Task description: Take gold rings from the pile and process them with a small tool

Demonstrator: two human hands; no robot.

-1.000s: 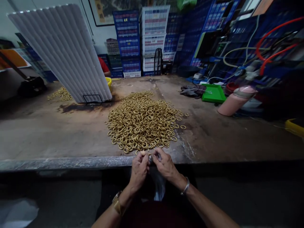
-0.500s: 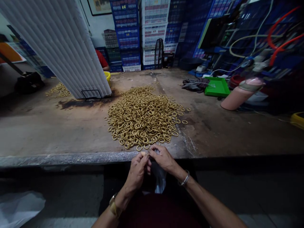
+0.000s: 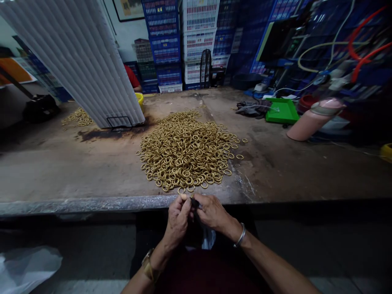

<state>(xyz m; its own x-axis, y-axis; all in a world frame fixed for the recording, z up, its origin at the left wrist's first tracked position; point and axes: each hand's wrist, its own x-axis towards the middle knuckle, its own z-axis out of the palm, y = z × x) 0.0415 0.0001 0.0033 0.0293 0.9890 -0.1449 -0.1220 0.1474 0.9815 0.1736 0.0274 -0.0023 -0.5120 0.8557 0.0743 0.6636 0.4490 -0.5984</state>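
Observation:
A heap of brass-coloured rings (image 3: pixel 186 151) lies on the worktable (image 3: pixel 101 171) in front of me. Just off the table's front edge, my left hand (image 3: pixel 177 218) is closed in a pinch, fingertips up. My right hand (image 3: pixel 212 212) is closed too, its fingertips almost meeting the left ones. A small gold-coloured bit and something dark show between the fingertips; what they are is too small to tell. Below the hands, a pale plastic bag (image 3: pixel 208 238) hangs near my lap, partly hidden by the right hand.
A corrugated white panel (image 3: pixel 82 61) leans at the left, with more rings (image 3: pixel 78 117) beside it. Rightward are a green tray (image 3: pixel 282 111), a grey cloth (image 3: pixel 252 108) and a pink bottle (image 3: pixel 312 122). Stacked crates (image 3: pixel 199 45) stand behind; a person's red sleeve (image 3: pixel 131 76) shows past the panel.
My right hand has turned and drawn slightly down, its fingers now more curled. A dark thing and a gold-coloured bit now show at the fingertips. The ring heap looks unchanged.

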